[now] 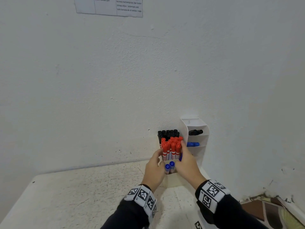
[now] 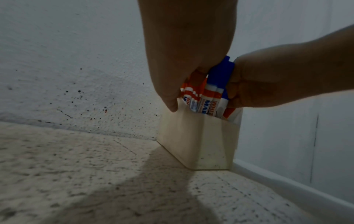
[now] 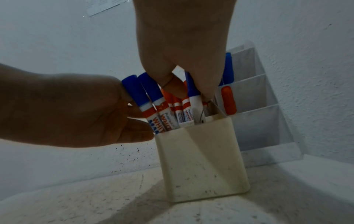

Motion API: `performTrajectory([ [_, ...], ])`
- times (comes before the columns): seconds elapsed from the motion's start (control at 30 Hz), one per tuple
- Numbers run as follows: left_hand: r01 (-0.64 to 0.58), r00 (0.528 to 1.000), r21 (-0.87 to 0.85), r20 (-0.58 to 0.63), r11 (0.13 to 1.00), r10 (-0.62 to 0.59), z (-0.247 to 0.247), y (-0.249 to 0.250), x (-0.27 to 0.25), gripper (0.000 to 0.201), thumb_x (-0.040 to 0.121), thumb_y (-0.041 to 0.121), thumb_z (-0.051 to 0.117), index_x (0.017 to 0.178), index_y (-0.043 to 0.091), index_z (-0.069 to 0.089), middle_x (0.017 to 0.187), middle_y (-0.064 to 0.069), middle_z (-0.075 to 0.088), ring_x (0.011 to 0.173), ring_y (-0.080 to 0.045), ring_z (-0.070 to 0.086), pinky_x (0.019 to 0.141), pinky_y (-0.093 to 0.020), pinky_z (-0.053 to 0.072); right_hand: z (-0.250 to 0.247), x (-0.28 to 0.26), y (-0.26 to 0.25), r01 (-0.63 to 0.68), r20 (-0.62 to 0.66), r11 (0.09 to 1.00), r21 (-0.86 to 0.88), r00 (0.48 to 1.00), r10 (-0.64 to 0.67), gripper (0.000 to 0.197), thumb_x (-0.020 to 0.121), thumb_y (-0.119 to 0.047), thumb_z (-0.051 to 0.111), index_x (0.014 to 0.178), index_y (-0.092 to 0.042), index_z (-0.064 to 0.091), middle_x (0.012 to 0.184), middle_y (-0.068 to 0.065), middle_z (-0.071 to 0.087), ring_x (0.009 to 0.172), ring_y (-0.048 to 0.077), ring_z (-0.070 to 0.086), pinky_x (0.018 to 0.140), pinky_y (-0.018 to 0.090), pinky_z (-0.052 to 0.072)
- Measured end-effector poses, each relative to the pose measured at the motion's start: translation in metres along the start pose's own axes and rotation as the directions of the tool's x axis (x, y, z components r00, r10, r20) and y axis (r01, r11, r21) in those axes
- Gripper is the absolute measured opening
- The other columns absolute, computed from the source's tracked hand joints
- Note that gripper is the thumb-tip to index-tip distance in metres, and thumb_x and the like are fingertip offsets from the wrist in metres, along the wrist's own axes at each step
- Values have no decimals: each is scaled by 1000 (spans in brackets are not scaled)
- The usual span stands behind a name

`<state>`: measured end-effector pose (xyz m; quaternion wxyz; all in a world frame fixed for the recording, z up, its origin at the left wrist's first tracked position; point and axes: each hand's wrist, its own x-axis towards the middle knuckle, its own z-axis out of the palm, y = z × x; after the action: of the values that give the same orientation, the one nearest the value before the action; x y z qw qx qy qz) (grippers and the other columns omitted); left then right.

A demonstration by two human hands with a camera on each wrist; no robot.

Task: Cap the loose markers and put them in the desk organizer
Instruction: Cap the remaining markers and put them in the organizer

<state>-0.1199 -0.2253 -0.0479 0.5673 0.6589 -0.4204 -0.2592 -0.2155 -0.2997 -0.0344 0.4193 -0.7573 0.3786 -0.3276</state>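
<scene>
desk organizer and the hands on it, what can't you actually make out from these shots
- Floor of the desk organizer: hidden by its opaque walls in every view, so how deep the markers sit is unknown.
- Right hand grip on the blue marker: head view shows only the hand's back; the right wrist view is dim.
- Left hand fingertips: behind the red markers.
- Printed sheet: cut off by the top edge in the head view.

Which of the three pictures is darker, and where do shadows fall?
Head view: bright, even, sharp. Left wrist view: dim, left hand dark against the wall, broad shadow on the table. Right wrist view: dim too, right hand shaded, organizer casting a soft shadow.
</scene>
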Motion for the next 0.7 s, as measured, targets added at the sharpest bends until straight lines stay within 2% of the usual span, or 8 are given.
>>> performTrajectory([
  [0.07,13,1000,-43,21,999,-12,0,3,-3,45,94,-4,36,132,18,46,105,18,55,83,21,56,62,3,40,1,3,-4,-29,32,1000,-4,999,29,83,83,3,58,148,-23,14,118,-5,53,96,2,52,62,-1,40],
  [0.1,15,1000,-53,24,998,-14,0,3,-3,44,95,-4,35,132,17,46,98,21,53,74,27,53,59,3,40,0,4,-6,-46,32,999,21,998,45,82,82,4,58,148,-22,16,115,-6,53,93,1,52,64,1,41],
  [0.2,6,1000,-69,27,998,-4,0,5,-3,46,96,-4,34,133,22,44,94,26,49,67,31,50,57,3,40,-1,3,-5,-65,2,990,126,998,65,78,80,9,58,145,-19,26,121,-3,54,101,7,54,88,20,47],
  [0.27,10,999,-54,35,999,-8,0,6,-5,50,95,-8,32,135,21,39,102,21,50,76,23,55,62,2,42,-2,0,-1,-47,-17,983,179,999,51,77,79,16,52,145,-16,25,133,2,49,112,11,51,96,26,45],
  [0.33,31,999,-21,40,999,-31,1,2,-6,58,90,-14,34,140,16,35,114,13,46,93,6,55,70,-4,46,-1,-3,4,-33,-44,982,188,998,42,77,80,21,44,145,-14,20,143,5,41,124,14,45,97,25,41],
  [0.43,62,998,115,4,991,-63,0,-8,-8,61,80,-12,47,130,21,38,116,3,42,104,-13,48,68,-9,42,1,-9,11,21,-114,995,95,993,-10,69,80,18,45,141,-10,28,136,2,45,126,15,45,95,19,39],
  [0.57,-24,999,247,36,969,15,-1,-17,-14,45,72,-1,62,105,25,48,106,2,46,94,-5,44,68,-6,36,5,-20,22,132,-216,990,-52,966,-140,51,76,16,51,114,-17,45,109,-2,56,102,14,55,77,5,40],
  [0.7,-166,986,304,21,938,167,0,-16,-15,25,82,7,64,103,20,62,89,13,52,76,0,47,69,-5,37,4,-32,28,179,-62,980,85,983,-174,61,74,20,50,104,-33,44,102,-7,60,98,2,61,82,6,44],
])
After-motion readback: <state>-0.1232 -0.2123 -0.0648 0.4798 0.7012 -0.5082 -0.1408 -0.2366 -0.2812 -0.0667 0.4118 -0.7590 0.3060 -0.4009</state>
